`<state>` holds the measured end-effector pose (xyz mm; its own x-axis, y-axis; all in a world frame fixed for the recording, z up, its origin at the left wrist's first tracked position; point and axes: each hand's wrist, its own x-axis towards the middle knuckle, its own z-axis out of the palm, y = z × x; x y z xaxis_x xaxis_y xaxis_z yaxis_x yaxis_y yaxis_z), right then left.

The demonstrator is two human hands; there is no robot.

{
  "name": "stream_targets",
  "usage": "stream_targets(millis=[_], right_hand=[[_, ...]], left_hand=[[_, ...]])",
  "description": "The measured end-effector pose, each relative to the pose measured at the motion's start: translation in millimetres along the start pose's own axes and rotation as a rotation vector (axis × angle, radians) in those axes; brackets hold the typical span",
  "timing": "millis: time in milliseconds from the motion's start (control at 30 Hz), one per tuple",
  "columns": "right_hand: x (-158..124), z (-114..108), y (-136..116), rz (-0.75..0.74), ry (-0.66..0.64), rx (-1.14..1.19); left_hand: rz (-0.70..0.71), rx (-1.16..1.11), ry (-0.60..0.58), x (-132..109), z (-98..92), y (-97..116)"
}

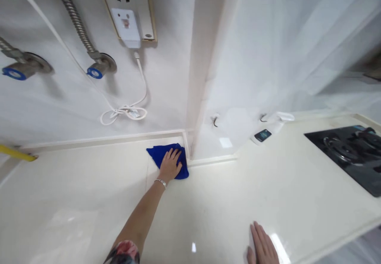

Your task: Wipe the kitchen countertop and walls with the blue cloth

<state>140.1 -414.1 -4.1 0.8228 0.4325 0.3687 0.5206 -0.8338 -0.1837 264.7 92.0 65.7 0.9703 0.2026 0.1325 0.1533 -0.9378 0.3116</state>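
My left hand (170, 164) lies palm down with fingers stretched out on a blue cloth (157, 153). The cloth is pressed flat on the cream countertop (89, 192), tucked into the corner where the counter meets the wall column (196, 77). A thin silver bracelet (161, 182) sits on that wrist, and a floral sleeve shows at the bottom edge. Near the counter's front edge, my right hand (262, 246) rests flat with its fingers together and extended, holding nothing.
A black gas hob (348, 153) is set into the counter at right. A small device with a dark screen (262, 135) lies by the wall. On the wall are a socket with a white plug (128, 26), its coiled cord (125, 112) and two hose valves (99, 66). A yellow object (16, 153) pokes in at left.
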Motion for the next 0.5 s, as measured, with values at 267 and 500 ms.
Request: stream_targets(millis=[267, 500], right_hand=[[7, -10, -14, -0.002, 0.025, 0.03], [6, -3, -10, -0.014, 0.049, 0.015]], left_hand=[[-0.034, 0.023, 0.001, -98, 16.1, 79], [0.157, -0.062, -0.081, -165, 47.3, 174]])
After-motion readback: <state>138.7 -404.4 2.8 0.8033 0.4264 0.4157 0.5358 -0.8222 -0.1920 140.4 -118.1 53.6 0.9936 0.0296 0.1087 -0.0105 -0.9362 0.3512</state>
